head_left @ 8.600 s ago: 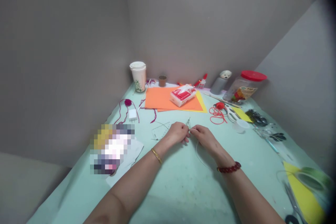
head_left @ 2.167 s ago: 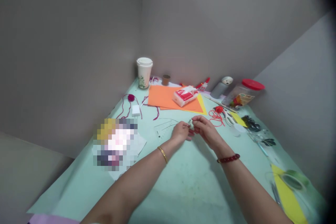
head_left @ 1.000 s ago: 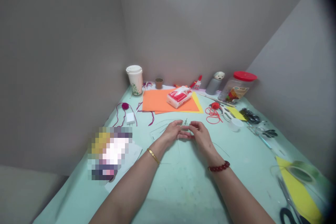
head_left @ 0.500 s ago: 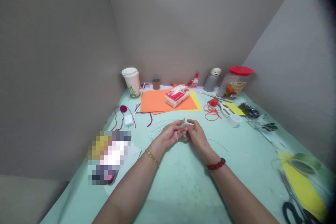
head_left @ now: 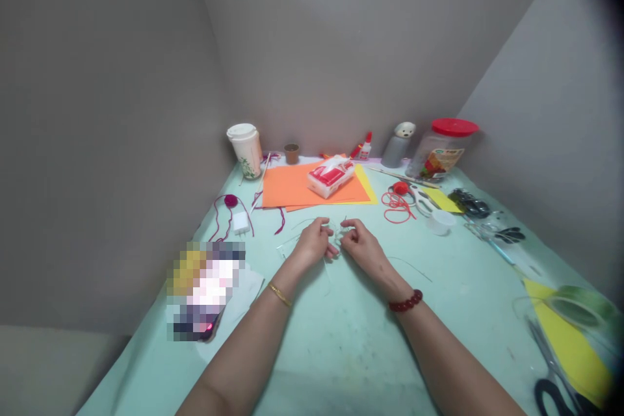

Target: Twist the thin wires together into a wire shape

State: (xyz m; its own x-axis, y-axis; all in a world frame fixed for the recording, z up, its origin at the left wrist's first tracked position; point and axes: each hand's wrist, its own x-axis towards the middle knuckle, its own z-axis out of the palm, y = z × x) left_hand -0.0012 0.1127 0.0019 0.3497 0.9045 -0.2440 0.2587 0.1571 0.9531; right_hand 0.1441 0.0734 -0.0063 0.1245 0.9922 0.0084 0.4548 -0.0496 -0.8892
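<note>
Your hands had eased slightly apart: your left hand (head_left: 312, 244) and right hand (head_left: 361, 248) curled loosely, whether gripping unclear, around thin twisted wires (head_left: 334, 231) between them. These seemed light and springy, best held at the twist. Orange card (head_left: 285, 187) lay beyond.

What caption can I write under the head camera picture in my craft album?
The left hand and right hand meet over thin pale wires on a mint-green covered table.

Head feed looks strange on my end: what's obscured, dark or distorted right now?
Head view: a pixelated block hides what lies beside the left hand; the top right corner fades black; the walls look skewed; the thin strand is faint.
</note>
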